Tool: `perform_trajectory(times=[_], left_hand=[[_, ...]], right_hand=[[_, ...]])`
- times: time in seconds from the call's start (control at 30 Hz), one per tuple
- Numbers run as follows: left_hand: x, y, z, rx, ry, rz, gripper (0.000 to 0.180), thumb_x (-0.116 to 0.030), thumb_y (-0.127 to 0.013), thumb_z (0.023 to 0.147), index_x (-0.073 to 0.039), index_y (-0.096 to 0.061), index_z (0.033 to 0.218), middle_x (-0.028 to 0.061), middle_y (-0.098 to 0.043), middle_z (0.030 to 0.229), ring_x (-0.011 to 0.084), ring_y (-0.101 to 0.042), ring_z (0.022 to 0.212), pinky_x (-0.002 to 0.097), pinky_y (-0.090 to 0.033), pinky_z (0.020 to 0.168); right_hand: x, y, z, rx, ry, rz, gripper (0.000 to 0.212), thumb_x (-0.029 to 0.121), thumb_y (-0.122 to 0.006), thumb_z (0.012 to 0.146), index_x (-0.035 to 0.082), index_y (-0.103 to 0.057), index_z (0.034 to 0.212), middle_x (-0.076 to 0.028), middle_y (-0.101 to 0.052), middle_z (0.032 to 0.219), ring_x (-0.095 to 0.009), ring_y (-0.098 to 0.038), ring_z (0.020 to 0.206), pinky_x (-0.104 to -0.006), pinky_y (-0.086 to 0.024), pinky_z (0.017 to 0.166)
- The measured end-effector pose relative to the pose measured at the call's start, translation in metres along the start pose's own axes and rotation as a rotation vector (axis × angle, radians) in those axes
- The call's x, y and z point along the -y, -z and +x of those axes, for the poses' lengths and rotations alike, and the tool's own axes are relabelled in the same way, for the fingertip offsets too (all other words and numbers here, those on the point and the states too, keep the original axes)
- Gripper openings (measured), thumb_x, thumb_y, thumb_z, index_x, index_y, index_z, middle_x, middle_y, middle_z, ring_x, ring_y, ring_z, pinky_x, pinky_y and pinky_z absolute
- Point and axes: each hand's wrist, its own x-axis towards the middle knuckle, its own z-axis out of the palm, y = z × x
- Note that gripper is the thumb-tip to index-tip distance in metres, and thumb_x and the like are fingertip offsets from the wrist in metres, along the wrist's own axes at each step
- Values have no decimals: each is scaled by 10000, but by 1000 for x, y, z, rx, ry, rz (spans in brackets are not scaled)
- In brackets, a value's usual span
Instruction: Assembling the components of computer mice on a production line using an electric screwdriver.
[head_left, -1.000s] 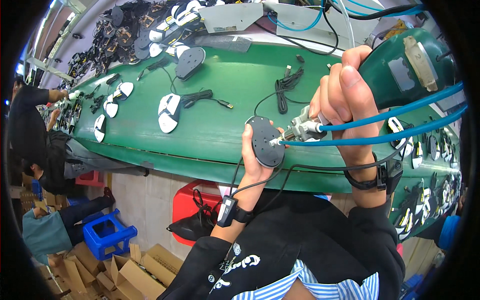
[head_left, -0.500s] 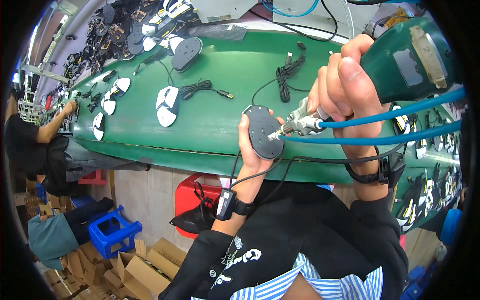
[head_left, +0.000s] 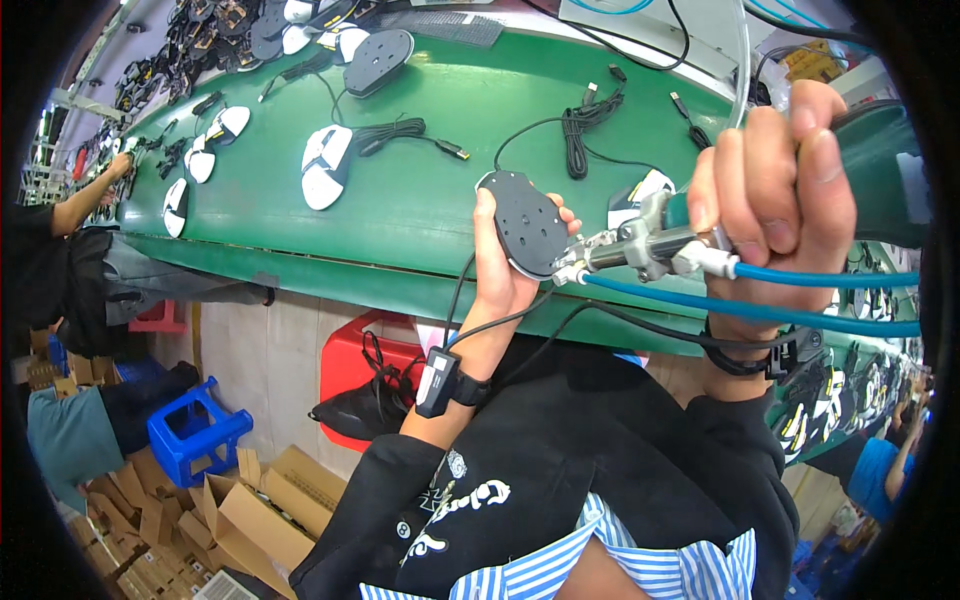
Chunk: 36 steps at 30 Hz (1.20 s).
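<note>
In my left hand (head_left: 500,275) lies a computer mouse (head_left: 530,222), its black underside with small holes facing up. The thumb and fingers grip its edges. My right hand (head_left: 775,195) is wrapped round an electric screwdriver (head_left: 885,165) with a green body and a metal nose. The screwdriver's tip sits at the lower right edge of the mouse's underside; whether it touches cannot be told. Two blue hoses (head_left: 820,315) run from the metal nose to the right. Both wrists wear black straps with small cased units.
White-and-black mice (head_left: 328,165) with coiled cables lie along the green conveyor belt (head_left: 440,210). Another overturned mouse (head_left: 380,62) lies at the back. Below are a red stool (head_left: 345,360), a blue stool (head_left: 200,430) and cardboard boxes (head_left: 260,520). A co-worker's arm (head_left: 90,195) reaches in far left.
My right hand and the screwdriver have moved right and slightly down, the tip shifting from over the underside to its lower right edge. The whole view has shifted a little.
</note>
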Motion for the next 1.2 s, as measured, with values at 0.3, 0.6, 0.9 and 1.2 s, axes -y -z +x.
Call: perform_trajectory(times=[0.3, 0.6, 0.9, 1.2], left_hand=[[0, 4, 2, 30, 45, -41, 554, -580, -364, 970, -69, -532, 1102, 174, -619, 996, 274, -642, 907, 412, -555, 779], [-6, 2, 1, 34, 51, -27, 573, -585, -313, 982, -51, -501, 1067, 150, -594, 999, 258, -633, 892, 420, -556, 819], [-10, 3, 1, 19, 55, -17, 577, -590, -326, 978, -48, -500, 1066, 156, -597, 999, 264, -636, 884, 424, -559, 815], [-11, 5, 2, 33, 54, -30, 553, -587, -331, 978, -69, -500, 1070, 156, -600, 998, 267, -640, 878, 433, -557, 809]], right_hand=[[-3, -5, -2, 4, -42, 18, 122, 189, -404, 1016, 67, -416, 1015, 54, -362, 540, -48, -346, 403, -263, -479, 507], [-4, -12, -3, -76, -80, -116, 108, 176, -449, 1005, 79, -431, 961, 52, -366, 519, -49, -353, 397, -269, -482, 500], [-5, -11, -1, -5, -44, -84, 106, 170, -459, 1000, 80, -428, 953, 48, -372, 523, -49, -353, 395, -267, -475, 493], [-5, -24, -1, -129, -99, -137, 125, 183, -481, 988, 83, -421, 943, 54, -361, 513, -46, -342, 389, -262, -468, 478]])
